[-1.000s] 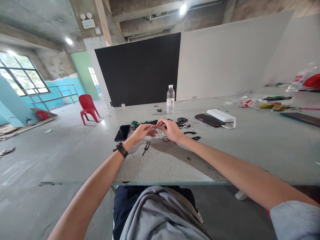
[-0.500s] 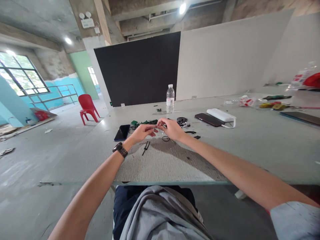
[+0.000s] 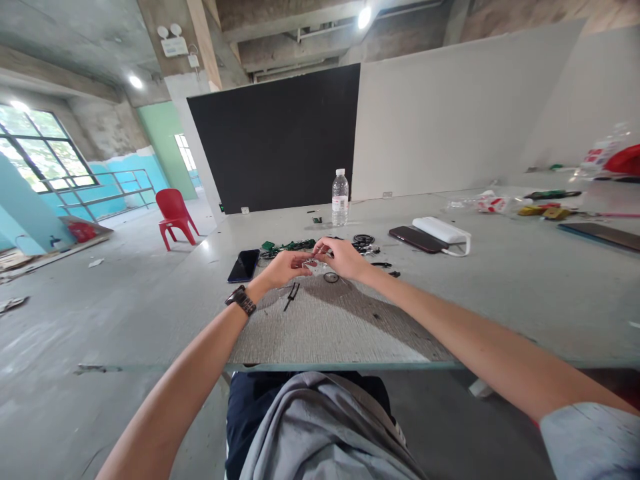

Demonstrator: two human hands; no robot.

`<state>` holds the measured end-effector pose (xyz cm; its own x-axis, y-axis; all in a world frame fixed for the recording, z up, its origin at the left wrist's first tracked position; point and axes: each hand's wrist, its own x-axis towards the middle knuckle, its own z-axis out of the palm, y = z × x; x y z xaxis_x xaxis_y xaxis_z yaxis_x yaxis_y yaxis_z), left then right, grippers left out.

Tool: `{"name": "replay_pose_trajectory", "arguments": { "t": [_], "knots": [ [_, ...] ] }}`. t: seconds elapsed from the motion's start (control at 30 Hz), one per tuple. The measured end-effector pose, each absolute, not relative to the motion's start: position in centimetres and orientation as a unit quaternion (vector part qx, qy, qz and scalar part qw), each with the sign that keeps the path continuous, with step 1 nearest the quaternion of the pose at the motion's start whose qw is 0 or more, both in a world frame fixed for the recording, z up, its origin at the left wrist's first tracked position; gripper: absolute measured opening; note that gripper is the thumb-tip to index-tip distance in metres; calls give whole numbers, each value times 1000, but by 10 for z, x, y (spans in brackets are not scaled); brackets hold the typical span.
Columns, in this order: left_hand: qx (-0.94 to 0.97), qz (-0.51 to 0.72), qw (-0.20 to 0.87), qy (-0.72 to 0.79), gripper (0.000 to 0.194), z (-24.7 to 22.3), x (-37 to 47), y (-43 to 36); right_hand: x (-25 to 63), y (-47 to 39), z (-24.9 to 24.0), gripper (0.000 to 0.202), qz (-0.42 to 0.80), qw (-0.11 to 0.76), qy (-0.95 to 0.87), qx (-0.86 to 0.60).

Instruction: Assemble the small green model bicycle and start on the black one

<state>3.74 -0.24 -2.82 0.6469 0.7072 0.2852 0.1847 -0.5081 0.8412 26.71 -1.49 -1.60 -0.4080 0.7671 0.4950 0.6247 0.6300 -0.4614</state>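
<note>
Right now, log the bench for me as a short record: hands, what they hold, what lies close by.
left hand: over the mat, fingers pinched on a small part, watch on the wrist
right hand: meets the left hand, fingertips on the same small part
small part: tiny, too small to identify
mat: grey, under both hands
black strip: on the mat, near the left hand
black ring: on the mat, below the right hand
phone: dark, left of the hands
water bottle: upright, behind

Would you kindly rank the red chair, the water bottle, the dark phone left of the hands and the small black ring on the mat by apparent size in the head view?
1. Red chair, though farthest away.
2. Water bottle.
3. Phone, close to the bottle; unsure.
4. Ring.
</note>
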Motion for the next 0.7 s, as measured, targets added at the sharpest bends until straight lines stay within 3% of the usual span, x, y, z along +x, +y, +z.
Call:
{"name": "replay_pose_trajectory", "arguments": {
  "t": [0.7],
  "knots": [
    [752, 328, 505, 268, 51, -28, 39, -4, 270, -13, -12, 16, 122, 334, -846, -397]
  ]
}}
